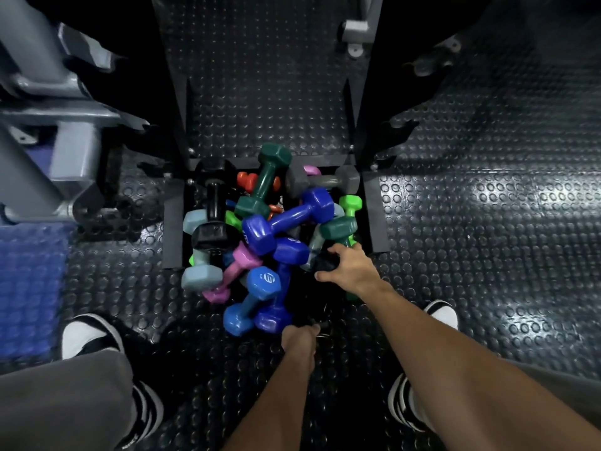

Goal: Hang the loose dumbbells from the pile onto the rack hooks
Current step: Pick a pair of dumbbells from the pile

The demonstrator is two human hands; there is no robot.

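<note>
The pile of dumbbells (260,232) lies heaped on the base of a black rack (172,222), in the middle of the view, between its 2 side feet. On top sits a dark blue dumbbell (287,219), angled from near left to far right. A dark green dumbbell (265,180) leans at the far side, with a grey dumbbell (322,181) lying across just to its right. A pink dumbbell (234,271) and a pale grey-blue dumbbell (201,275) rest at the near left edge, and a lighter blue dumbbell (252,301) sticks out at the near edge. A bright green dumbbell (350,203) shows on the right side.

The right hand (349,268) reaches into the near right part of the pile, fingers curled over a black dumbbell (325,263). The left hand (299,338) is at the near edge of the pile, curled round something dark; I cannot tell what it is.

The floor (487,206) is black rubber with raised round studs. A grey machine frame (48,125) stands at the far left, with a blue mat (29,288) near it. 2 black and white shoes (91,333) stand on the floor at the near side.
</note>
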